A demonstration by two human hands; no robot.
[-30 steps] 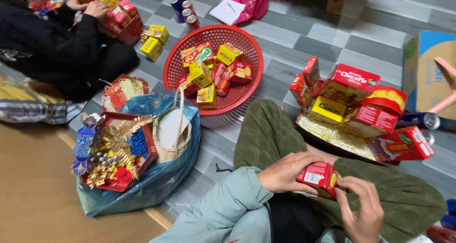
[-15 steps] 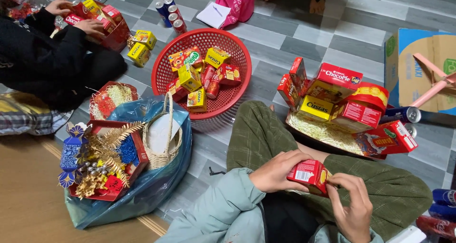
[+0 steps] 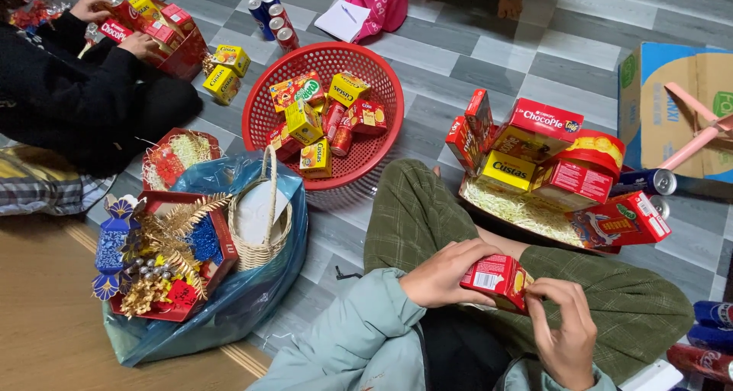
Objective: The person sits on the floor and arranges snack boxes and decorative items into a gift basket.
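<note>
I sit cross-legged on a tiled floor. My left hand grips a small red snack box over my lap. At the box's right end, my right hand pinches it with the fingertips. Just beyond my knee stands a tray lined with shredded paper, stacked with red and yellow snack boxes. A red plastic basket ahead of me holds several small yellow and red boxes and a can.
A blue plastic bag at left holds a wicker basket and gold and blue decorations. Another person in black sits at far left handling red boxes. Drink cans, a cardboard box, a notepad lie about.
The camera view shifted slightly; both hands stay on the red box, with the right fingers working at its end.
</note>
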